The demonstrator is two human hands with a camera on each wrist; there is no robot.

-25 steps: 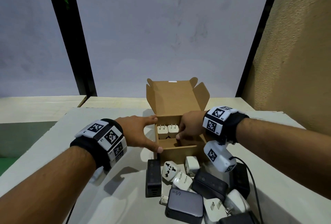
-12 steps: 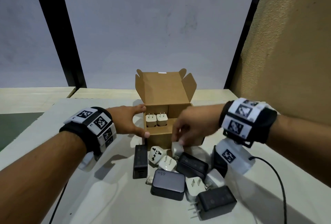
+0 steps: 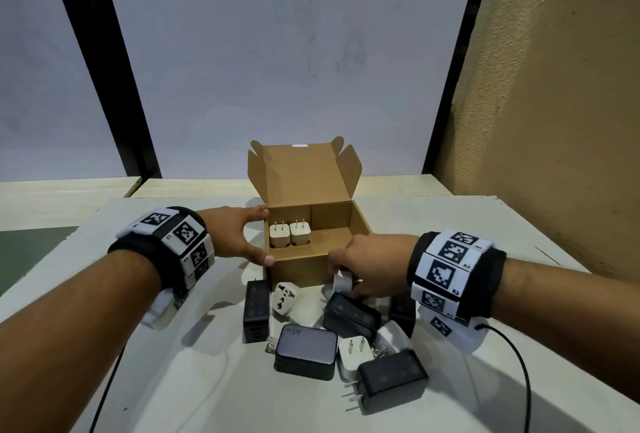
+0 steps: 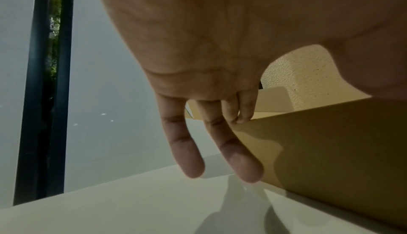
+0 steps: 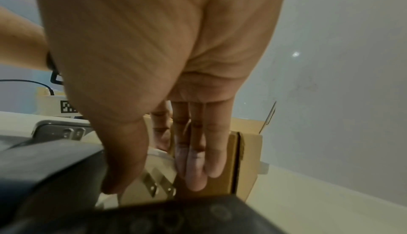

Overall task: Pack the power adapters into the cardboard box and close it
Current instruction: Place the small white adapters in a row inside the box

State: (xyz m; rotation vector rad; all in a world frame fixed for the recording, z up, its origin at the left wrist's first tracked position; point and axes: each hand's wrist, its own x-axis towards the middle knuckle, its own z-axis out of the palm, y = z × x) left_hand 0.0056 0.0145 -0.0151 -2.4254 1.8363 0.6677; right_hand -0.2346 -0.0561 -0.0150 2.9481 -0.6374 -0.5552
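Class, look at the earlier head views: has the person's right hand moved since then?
Yes. The right hand has come out of the cardboard box and toward the person, now gripping a white adapter at the box's front wall.

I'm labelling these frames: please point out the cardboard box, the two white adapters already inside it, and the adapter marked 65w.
cardboard box (image 3: 298, 269): head view, front wall.
two white adapters (image 3: 290, 235): head view, where the pair meets.
65w adapter (image 3: 308, 349): head view, dark top face.
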